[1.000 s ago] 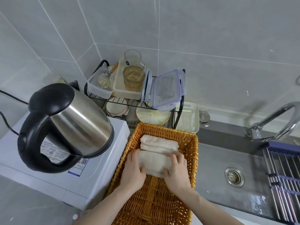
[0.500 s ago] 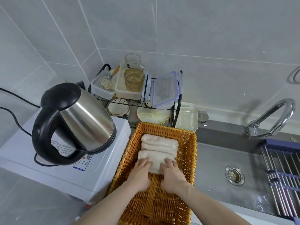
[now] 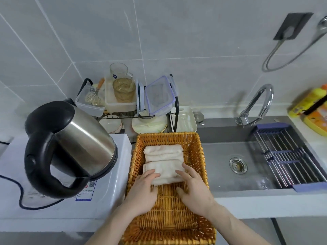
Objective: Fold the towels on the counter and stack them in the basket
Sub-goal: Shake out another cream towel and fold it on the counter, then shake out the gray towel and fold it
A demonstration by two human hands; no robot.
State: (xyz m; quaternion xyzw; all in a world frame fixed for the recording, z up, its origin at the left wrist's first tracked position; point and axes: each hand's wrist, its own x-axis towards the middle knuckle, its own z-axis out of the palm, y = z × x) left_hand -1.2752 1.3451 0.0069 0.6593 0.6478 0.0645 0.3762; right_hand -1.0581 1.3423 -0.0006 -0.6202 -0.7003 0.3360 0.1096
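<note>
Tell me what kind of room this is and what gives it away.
Most likely a home kitchen. A steel sink with a curved faucet is set into the counter, an electric kettle stands on the left, and a dish rack holding food containers and plates stands against the tiled wall.

Grey tiled wall (image 3: 194,32) behind a steel sink (image 3: 221,174).

The left hand (image 3: 141,190) and right hand (image 3: 192,188) cover the near towel's (image 3: 164,169) front edge. The basket's (image 3: 203,175) near rim runs past the bottom edge. The yellow bottle (image 3: 308,103) is cropped at right, its label unreadable.
</note>
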